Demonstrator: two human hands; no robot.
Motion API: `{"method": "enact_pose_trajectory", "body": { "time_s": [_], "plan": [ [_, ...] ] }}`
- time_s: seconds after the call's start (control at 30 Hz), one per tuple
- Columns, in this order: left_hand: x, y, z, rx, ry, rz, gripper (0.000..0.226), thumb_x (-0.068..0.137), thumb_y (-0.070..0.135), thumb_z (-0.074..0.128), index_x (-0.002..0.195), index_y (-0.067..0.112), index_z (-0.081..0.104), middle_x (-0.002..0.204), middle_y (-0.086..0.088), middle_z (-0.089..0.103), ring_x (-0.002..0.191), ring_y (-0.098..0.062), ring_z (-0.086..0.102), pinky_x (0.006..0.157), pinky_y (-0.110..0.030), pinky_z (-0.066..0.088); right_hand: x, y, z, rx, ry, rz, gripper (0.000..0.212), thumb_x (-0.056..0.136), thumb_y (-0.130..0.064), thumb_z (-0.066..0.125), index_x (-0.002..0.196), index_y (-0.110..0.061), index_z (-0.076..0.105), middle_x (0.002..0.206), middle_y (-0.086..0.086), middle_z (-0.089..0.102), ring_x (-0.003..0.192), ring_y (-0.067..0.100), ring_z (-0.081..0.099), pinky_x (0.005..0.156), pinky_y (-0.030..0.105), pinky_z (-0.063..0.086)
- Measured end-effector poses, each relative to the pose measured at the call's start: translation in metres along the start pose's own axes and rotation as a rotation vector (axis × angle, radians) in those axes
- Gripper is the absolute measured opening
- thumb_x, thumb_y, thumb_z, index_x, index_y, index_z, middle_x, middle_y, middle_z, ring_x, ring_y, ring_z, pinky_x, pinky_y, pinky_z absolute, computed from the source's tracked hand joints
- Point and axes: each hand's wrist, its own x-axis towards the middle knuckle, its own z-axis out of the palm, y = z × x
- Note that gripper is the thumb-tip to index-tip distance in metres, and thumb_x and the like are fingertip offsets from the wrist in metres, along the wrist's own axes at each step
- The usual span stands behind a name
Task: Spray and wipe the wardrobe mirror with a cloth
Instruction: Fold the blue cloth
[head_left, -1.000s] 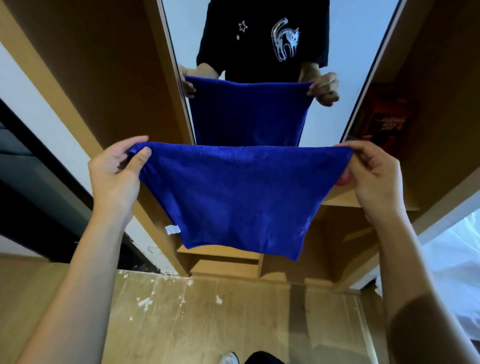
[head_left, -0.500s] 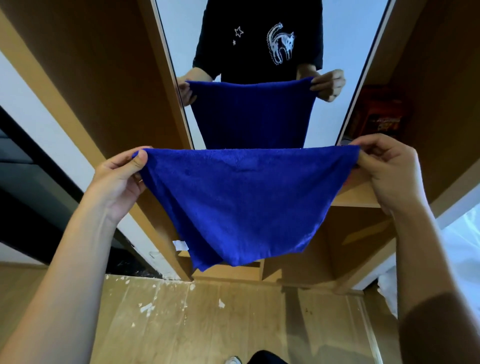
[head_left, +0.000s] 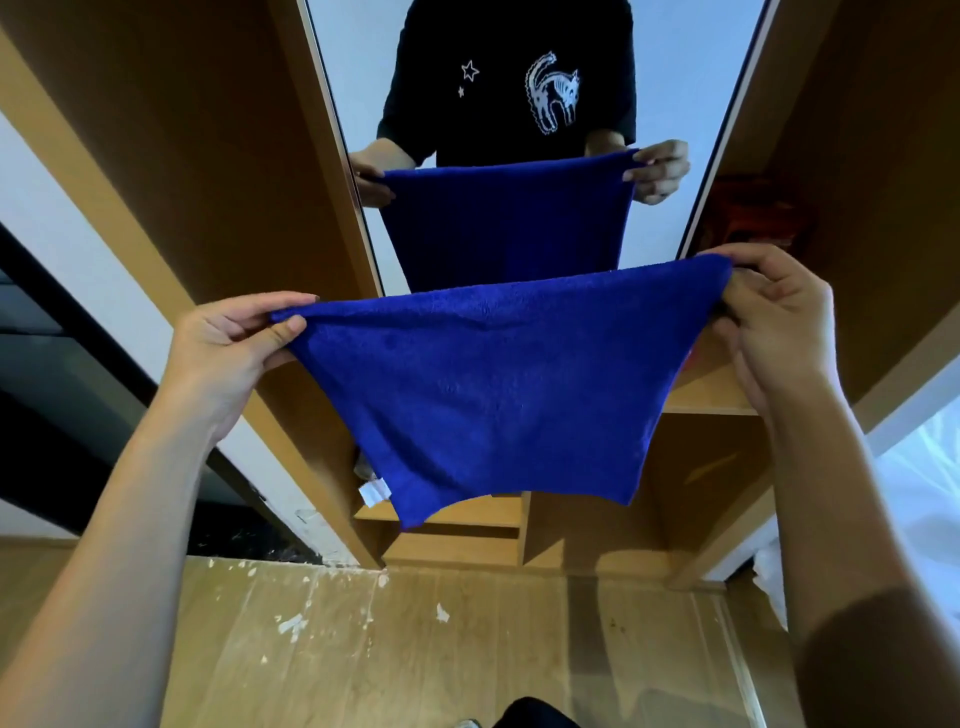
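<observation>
A blue cloth (head_left: 488, 384) hangs stretched between my two hands in front of the wardrobe mirror (head_left: 691, 67). My left hand (head_left: 228, 343) pinches its left top corner between thumb and fingers. My right hand (head_left: 779, 322) pinches the right top corner, held a little higher. A small white tag (head_left: 375, 491) dangles at the cloth's lower left edge. The tall narrow mirror reflects a person in a black shirt holding the same cloth. No spray bottle is in view.
Wooden wardrobe panels (head_left: 171, 130) flank the mirror, with open shelves (head_left: 711, 395) to the right and low compartments below. A red package (head_left: 753, 218) sits on the right shelf. The wooden floor (head_left: 415, 649) has white paint flecks. A dark doorway lies at the left.
Both hands have kept their hold on the cloth's top corners. The right hand rose slightly, and the cloth's lower edge swung and settled.
</observation>
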Motion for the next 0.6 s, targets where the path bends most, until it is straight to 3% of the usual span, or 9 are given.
{"method": "enact_pose_trajectory", "body": {
  "time_s": [0.23,0.37,0.6],
  "plan": [
    [-0.0001,-0.0033,-0.0003,0.031,-0.042,0.013,0.038,0.082,-0.008,0.063,0.095,0.025,0.075,0.096,0.001,0.075,0.102,-0.017,0.068,0.079,-0.021,0.057,0.0027,0.0011,0.0045,0.026,0.07,0.021,0.021,0.097,0.001,0.052,0.104,-0.011,0.068,0.081,-0.004,0.074,0.084,0.009,0.069,0.074,0.021,0.054],
    [-0.0028,-0.0022,0.0015,0.049,-0.055,-0.018,0.039,0.08,-0.007,0.065,0.101,0.025,0.072,0.096,0.003,0.075,0.102,-0.014,0.068,0.082,-0.022,0.057,0.0037,0.0018,0.0075,0.063,0.11,0.069,0.022,0.098,-0.001,0.051,0.11,-0.006,0.068,0.079,-0.005,0.073,0.075,0.007,0.068,0.068,0.021,0.054],
    [-0.004,-0.0095,-0.0022,-0.094,-0.167,-0.175,0.051,0.062,-0.004,0.068,0.108,0.018,0.071,0.098,-0.003,0.075,0.097,-0.014,0.07,0.073,-0.018,0.056,0.0063,0.0033,0.0103,0.192,0.136,0.142,0.023,0.096,0.001,0.052,0.111,-0.006,0.069,0.086,0.002,0.069,0.074,0.007,0.064,0.074,0.021,0.052]
  ]
}}
